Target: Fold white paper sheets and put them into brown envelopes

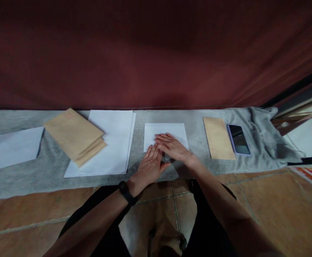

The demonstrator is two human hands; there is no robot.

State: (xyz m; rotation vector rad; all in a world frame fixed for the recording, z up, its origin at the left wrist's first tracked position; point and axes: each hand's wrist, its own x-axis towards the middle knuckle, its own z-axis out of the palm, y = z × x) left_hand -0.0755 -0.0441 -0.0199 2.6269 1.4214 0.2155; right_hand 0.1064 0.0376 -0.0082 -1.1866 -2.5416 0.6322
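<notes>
A small white sheet of paper, which looks folded, lies on the grey cloth in front of me. My left hand rests flat on its lower left edge, fingers stretched forward and thumb out to the side. Across the middle of the paper lies my right hand, its fingers extended to the left and meeting the left fingertips. Both palms face down, and neither hand grips anything. Part of the paper's near edge is hidden under the hands. A dark band circles my left wrist.
Brown envelopes are stacked on large white sheets at the left. Farther left is another white paper. A single brown envelope and a phone lie to the right on the grey cloth. A dark red drape hangs behind.
</notes>
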